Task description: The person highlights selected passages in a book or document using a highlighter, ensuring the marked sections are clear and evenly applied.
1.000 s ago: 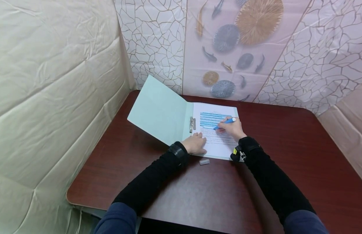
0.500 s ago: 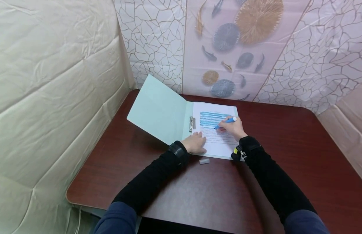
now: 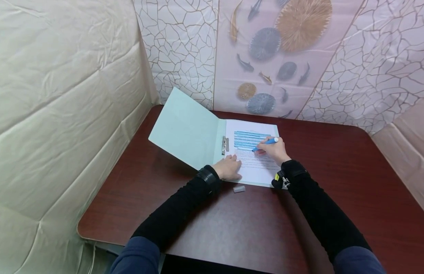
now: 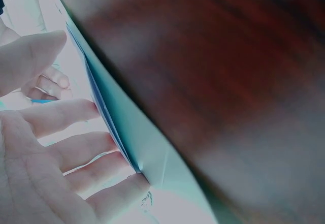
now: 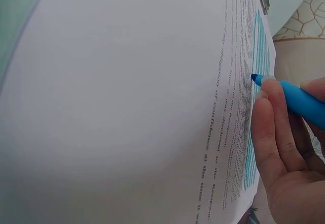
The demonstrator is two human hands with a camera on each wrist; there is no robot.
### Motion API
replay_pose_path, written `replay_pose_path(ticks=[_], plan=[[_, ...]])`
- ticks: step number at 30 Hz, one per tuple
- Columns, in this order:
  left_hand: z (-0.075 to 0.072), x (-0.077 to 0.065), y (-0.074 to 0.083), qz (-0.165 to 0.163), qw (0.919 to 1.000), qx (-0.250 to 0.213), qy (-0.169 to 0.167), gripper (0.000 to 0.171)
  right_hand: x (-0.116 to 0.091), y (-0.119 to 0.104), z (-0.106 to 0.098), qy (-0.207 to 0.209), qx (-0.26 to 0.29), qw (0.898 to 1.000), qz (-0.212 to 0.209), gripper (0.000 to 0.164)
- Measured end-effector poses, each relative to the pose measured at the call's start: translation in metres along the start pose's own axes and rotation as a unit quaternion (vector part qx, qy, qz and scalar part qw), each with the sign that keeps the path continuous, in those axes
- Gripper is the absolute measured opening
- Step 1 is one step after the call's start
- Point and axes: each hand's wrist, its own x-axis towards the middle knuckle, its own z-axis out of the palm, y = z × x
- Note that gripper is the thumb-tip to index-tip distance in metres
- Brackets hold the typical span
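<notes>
- Pinching the blue marker (image 3: 271, 141), the right hand (image 3: 274, 151) has a closed grip, thumb and fingers drawn in round the barrel.
- The marker slants over the page (image 3: 254, 173), its white end up and to the right, its tip down and to the left.
- That tip is at the lower edge of the blue lines (image 3: 247, 139); whether it touches the paper, I cannot tell.
- Lying flat, the left hand (image 3: 228, 168) rests on the page's lower left; its grip is slack, fingers spread and holding nothing.
- The page sits in the right half of the pale green folder (image 3: 186, 129), printed text running below the blue lines.
- A metal clip (image 3: 223, 145) stands by the page's left edge, along the folder's spine.
- The folder's left cover tilts up off the tabletop (image 3: 335, 163).
- A small pale piece (image 3: 239, 189) lies just beside the folder's near edge.
- Black sleeves (image 3: 179, 213) cover both forearms.
- Behind the tabletop hangs a patterned cloth (image 3: 184, 49).
</notes>
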Motion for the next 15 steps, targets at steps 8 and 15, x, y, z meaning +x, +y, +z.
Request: replay_pose_path(ticks=[8,15], plan=[[-0.0004,0.0002,0.0003,0.002,1.0,0.001,0.003,0.06,-0.0006,0.0007,-0.0015,0.004,-0.003,1.0,-0.004,0.02],[-0.0014,-0.0011,0.0014,0.0,1.0,-0.003,-0.001,0.061,-0.0019,0.0029,-0.0038,0.014,-0.022,1.0,-0.006,0.021]])
